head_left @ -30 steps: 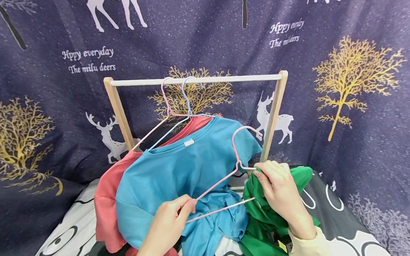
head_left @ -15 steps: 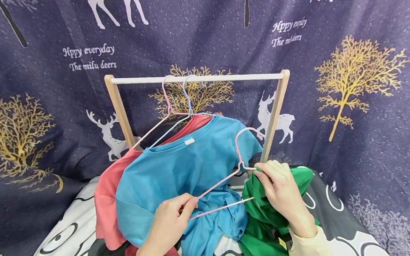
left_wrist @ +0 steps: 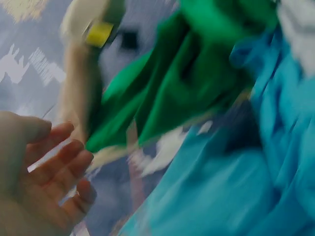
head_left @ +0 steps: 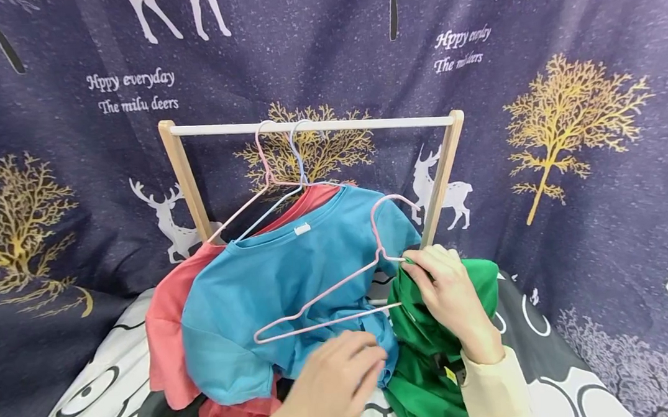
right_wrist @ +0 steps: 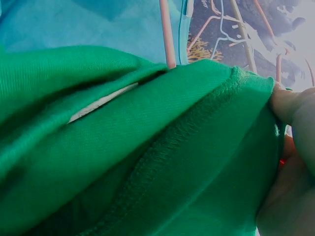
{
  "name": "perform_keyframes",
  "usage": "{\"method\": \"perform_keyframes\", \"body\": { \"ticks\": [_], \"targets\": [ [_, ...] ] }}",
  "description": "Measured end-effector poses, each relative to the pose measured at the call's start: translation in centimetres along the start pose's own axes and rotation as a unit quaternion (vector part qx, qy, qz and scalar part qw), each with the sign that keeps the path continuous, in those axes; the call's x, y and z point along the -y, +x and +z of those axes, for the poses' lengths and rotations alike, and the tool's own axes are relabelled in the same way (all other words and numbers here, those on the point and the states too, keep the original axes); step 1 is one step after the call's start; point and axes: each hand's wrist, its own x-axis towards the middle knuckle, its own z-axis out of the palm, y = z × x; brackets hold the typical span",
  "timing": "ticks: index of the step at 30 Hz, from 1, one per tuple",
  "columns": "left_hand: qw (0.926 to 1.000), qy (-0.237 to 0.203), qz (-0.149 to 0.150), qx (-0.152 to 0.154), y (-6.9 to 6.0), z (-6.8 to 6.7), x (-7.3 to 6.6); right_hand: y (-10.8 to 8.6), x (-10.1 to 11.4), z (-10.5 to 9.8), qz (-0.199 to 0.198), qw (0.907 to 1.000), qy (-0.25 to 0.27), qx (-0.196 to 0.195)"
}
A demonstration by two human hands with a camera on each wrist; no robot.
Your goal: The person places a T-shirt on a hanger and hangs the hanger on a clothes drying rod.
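A pink clothes hanger (head_left: 340, 285) is partly inside a green shirt (head_left: 423, 329); its left end and hook show, its right end is hidden in the cloth. My right hand (head_left: 447, 297) pinches the shirt's edge together with the hanger's upper arm near the hook. In the right wrist view, the green cloth (right_wrist: 197, 147) fills most of the frame, with thumb and fingers at its right edge. My left hand (head_left: 336, 382), blurred, is off the hanger and below it; the left wrist view shows its fingers (left_wrist: 64, 167) loosely bent and holding nothing.
A small rack with a white rail (head_left: 353, 124) and wooden posts (head_left: 186, 177) stands behind. A blue shirt (head_left: 270, 286) and a red shirt (head_left: 168, 334) hang from it on hangers. A cartoon-print sheet (head_left: 90, 393) lies underneath, and a dark printed curtain (head_left: 327, 53) hangs at the back.
My left hand has let go of the hanger's left arm and moved down and to the right. The right hand keeps its hold on the shirt and hanger.
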Motion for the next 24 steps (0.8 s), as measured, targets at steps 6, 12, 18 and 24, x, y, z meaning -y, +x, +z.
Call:
{"method": "perform_keyframes", "body": {
  "ticks": [6,12,18,24],
  "targets": [
    [0.9929,0.038,0.023,0.111,2.0,5.0,-0.7,2.0,-0.2,0.1,-0.028,0.9996,-0.001,-0.003],
    [0.9861,0.113,0.009,0.121,4.0,8.5,-1.3,3.4,-0.6,-0.8,-0.053,0.9985,-0.012,0.004],
    [0.9749,0.187,-0.007,0.120,4.4,10.8,-1.8,4.2,-0.8,-1.6,-0.066,0.9976,-0.008,0.018],
    [0.9734,0.210,-0.024,0.087,4.1,11.9,-2.8,4.6,-0.6,-1.6,-0.084,0.9952,-0.005,0.049]
  ]
}}
